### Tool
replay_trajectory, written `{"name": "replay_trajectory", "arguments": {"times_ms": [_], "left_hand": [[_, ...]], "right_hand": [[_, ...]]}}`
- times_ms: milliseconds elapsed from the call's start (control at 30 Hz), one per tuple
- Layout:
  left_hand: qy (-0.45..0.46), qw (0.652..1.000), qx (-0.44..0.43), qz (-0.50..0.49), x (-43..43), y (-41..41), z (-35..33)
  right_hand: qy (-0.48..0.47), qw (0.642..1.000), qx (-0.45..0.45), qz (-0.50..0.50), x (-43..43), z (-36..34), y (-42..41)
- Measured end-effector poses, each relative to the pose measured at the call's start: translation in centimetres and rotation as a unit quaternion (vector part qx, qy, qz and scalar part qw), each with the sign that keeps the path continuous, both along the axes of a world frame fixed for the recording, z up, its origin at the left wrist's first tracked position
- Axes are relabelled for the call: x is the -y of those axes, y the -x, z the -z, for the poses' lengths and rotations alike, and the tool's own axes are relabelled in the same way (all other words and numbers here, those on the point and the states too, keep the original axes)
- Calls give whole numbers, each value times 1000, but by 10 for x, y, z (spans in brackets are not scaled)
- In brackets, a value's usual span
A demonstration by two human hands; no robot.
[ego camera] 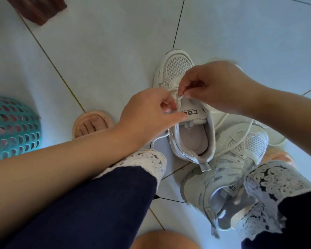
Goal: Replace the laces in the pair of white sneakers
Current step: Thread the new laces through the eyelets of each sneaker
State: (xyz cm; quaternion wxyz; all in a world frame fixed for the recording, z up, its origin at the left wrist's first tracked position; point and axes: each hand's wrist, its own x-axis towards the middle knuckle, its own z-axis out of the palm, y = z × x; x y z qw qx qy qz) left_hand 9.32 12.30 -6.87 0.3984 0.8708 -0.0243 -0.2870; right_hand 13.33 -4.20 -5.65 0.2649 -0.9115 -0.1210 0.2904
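Note:
A white mesh sneaker [178,69] stands on the tiled floor, toe pointing away from me, its tongue label showing. My left hand [147,112] pinches the white lace [172,90] at the top eyelets on the shoe's left side. My right hand [214,85] pinches the same lace just above the tongue. A loose length of lace [244,133] trails to the right. The second white sneaker [237,164] lies tilted at the lower right, against my right leg.
A teal plastic basket [11,126] sits at the left edge. My left foot in a pink slipper [92,124] rests beside the first shoe. My knees in dark trousers with lace cuffs [147,164] frame the shoes. A brown object [36,8] lies at top left.

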Motion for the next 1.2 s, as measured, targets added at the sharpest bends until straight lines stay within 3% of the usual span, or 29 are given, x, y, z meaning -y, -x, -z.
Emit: {"name": "replay_trajectory", "arguments": {"times_ms": [67, 167, 700, 1067, 1200], "left_hand": [[62, 996, -33, -51, -1, 4, -1], [85, 994, -32, -65, 0, 6, 1], [3, 996, 39, 84, 3, 4, 7], [-31, 996, 41, 66, 5, 9, 7], [-4, 999, 32, 4, 3, 15, 6]], "right_hand": [[15, 999, 26, -25, 0, 1, -1], [20, 997, 49, -55, 0, 4, -2], [3, 997, 39, -62, 8, 8, -3], [-1, 1000, 0, -28, 10, 10, -4], [-6, 1000, -3, -19, 8, 10, -3]]}}
